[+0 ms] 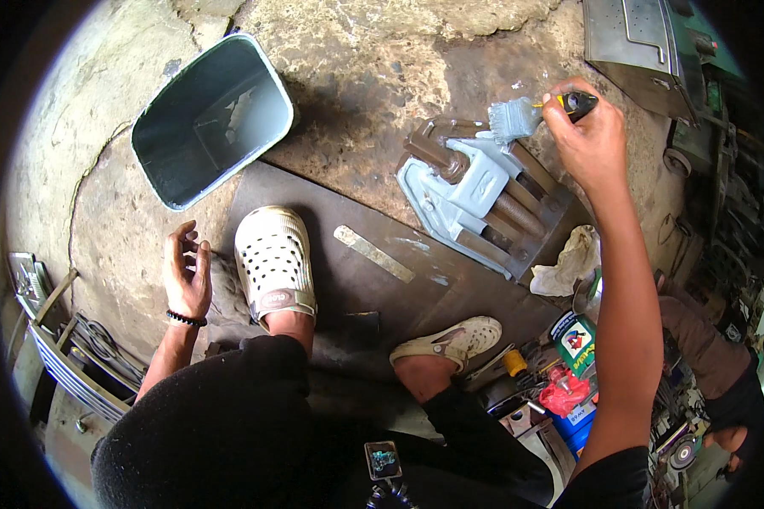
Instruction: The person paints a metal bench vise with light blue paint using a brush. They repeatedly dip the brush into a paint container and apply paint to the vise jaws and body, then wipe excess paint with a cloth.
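My right hand (587, 136) is closed round the black-and-yellow handle of a paintbrush (514, 120). Pale blue-grey paint coats its bristles, which hang over the upper edge of a metal vise (482, 188); whether they touch it I cannot tell. Part of the vise wears the same pale paint, while its bars and spindle are bare brown metal. My left hand (187, 270), with a dark bead bracelet on the wrist, hangs free with loosely bent fingers apart and nothing in them. Just beyond it stands a grey bucket (272, 127) with light paint smeared inside.
A dark metal sheet (348, 293) lies under my white clogs (273, 254), with a flat metal strip (373, 253) on it. Right of the vise are a crumpled rag (569, 261), a green can (574, 341) and a red plastic bag (563, 390). Another person (711, 348) is at the far right.
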`<state>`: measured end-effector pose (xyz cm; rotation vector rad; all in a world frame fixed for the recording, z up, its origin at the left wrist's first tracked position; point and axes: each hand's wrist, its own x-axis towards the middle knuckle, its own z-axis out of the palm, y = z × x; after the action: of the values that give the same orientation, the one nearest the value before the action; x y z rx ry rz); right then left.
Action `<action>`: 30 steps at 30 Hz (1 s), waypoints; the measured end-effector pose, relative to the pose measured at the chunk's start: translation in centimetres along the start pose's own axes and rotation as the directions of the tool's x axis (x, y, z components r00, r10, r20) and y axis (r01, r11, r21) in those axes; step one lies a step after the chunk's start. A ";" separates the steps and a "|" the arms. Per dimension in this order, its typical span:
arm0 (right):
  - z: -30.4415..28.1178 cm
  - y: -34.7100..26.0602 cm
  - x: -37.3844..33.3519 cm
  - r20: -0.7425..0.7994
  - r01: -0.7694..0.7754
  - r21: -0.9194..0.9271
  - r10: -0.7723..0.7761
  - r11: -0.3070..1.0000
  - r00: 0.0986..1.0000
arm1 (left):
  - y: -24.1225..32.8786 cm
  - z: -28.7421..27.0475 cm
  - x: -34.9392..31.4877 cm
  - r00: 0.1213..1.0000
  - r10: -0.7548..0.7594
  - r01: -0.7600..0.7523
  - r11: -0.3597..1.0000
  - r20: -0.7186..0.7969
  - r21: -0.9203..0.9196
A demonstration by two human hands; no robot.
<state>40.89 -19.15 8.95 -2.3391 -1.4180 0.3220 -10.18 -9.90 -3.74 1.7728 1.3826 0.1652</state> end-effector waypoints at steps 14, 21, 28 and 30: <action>-0.1 1.5 0.6 -0.008 -0.063 0.006 0.063 0.998 0.998 | 0.6 0.5 1.7 1.000 -0.022 0.022 0.999 0.016 0.039; -0.4 1.0 0.4 0.109 -0.085 -0.049 0.090 0.995 0.990 | -0.1 0.7 2.2 0.999 0.015 -0.014 1.000 -0.031 0.020; 0.0 1.0 0.5 0.171 -0.029 -0.049 0.037 0.998 0.985 | -0.5 0.6 2.3 0.998 0.035 -0.032 0.998 -0.059 0.050; 0.1 1.0 0.6 0.103 -0.026 -0.043 0.030 0.999 0.994 | -0.5 0.7 2.3 0.997 0.051 -0.049 0.998 -0.060 0.033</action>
<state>41.90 -19.04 8.48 -2.4090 -1.4533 0.4318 -9.34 -8.34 -5.39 1.8434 1.3915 0.2269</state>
